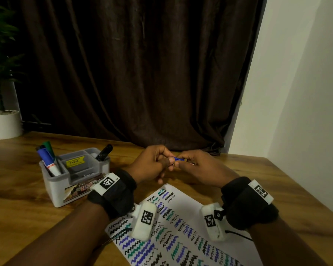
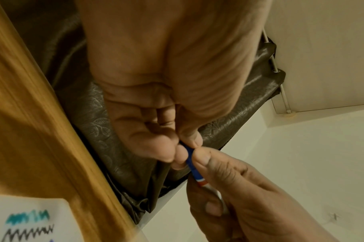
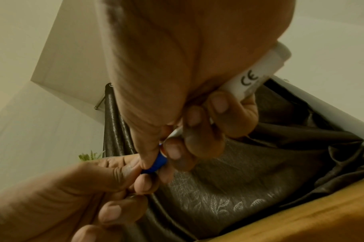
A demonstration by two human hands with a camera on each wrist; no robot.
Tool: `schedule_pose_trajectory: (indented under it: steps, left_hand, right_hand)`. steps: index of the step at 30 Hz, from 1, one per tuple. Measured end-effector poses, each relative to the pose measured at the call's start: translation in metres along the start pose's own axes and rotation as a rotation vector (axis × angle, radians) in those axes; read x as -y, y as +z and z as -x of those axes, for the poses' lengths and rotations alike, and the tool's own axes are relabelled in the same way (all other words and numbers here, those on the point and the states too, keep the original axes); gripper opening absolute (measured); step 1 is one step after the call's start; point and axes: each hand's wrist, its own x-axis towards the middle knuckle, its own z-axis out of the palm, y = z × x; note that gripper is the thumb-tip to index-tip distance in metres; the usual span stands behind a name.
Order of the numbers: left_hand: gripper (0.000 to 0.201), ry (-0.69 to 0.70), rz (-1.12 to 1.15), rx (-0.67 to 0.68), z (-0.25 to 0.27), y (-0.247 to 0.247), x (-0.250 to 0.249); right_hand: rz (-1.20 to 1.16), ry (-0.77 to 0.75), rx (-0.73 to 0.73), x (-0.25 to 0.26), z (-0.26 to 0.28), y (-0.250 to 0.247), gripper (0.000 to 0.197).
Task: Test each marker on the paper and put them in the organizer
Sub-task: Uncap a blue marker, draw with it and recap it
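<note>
Above the scribbled paper [image 1: 183, 237], the left hand [image 1: 152, 164] pinches the blue cap [image 2: 189, 153] while the right hand [image 1: 198, 167] grips the white marker [image 3: 253, 77].

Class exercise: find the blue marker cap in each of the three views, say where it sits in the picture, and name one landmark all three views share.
Head: blue marker cap at centre, between the left hand and right hand.
Left wrist: cap lower centre, pinched by both hands' fingers.
Right wrist: cap lower left of centre, on the white marker.
Shared landmark: the brown curtain.
</note>
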Motion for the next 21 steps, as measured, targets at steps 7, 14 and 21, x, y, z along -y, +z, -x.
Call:
schedule_pose_trajectory:
  steps: [7,14,21]
  left_hand:
    - [0.003,0.018,0.045,-0.039,0.001,-0.002,-0.004]
    - [0.005,-0.235,0.066,-0.052,0.002,-0.009,-0.005]
    - [0.017,-0.537,-0.05,0.163,0.01,-0.01,-0.004]
  right_hand:
    - [0.008,-0.004,-0.057,-0.005,-0.001,0.001,0.029]
    - [-0.165,0.136,-0.075,-0.014,-0.005,0.002,0.011]
    - [-0.409,0.259,-0.01,-0.025,-0.003,-0.002,0.016]
